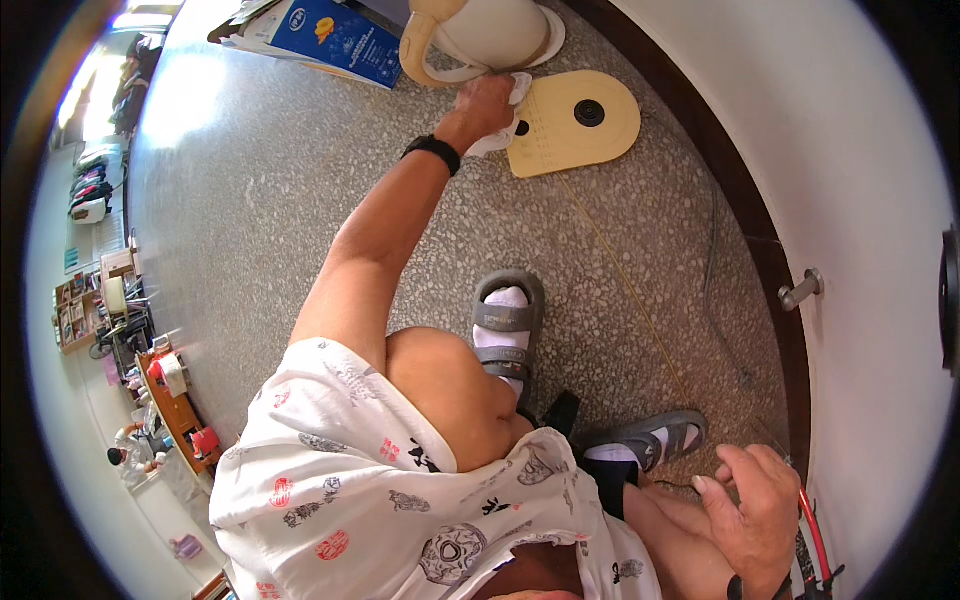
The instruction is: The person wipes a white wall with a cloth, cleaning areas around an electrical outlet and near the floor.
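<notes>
My left hand (484, 112), with a black band on its wrist, is stretched forward and closed on a white cloth or tissue (491, 144). The cloth meets the left edge of a cream kettle power base (559, 142) that lies on the floor, its black round connector facing up. Just beyond the hand is a cream electric kettle (495, 34) with a large loop handle, cut off by the top of the picture. My right hand (750, 502) hangs near my right leg, thumb and fingers apart, with nothing seen in it.
A thin yellowish cord (622, 259) runs from the base towards my sandalled foot (652, 442). A blue printed carton (337, 37) stands left of the kettle. A metal doorstop (801, 290) juts from the white wall. A person (135, 454) is by a wooden desk (176, 397) far left.
</notes>
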Demonstrator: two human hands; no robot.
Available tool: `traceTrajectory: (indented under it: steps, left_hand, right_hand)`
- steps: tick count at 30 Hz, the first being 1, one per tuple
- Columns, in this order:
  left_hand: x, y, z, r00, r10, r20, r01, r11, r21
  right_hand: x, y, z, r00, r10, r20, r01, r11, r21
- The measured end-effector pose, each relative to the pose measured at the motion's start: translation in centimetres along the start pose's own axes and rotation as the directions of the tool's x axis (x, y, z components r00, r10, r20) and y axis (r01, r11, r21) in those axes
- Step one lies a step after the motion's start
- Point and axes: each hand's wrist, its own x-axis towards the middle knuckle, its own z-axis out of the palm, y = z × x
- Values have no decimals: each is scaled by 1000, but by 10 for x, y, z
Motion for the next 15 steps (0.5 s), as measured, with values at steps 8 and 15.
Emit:
traceTrajectory:
  steps: [8,15]
  left_hand:
    - [-64,22,2,998,63,-1,-63,998,-22]
    - [-132,89,14,959,276,69,-269,959,-88]
  right_hand:
    - [5,0,1,998,-54,36,53,998,21]
    - [19,4,20,999,-52,7,52,999,16]
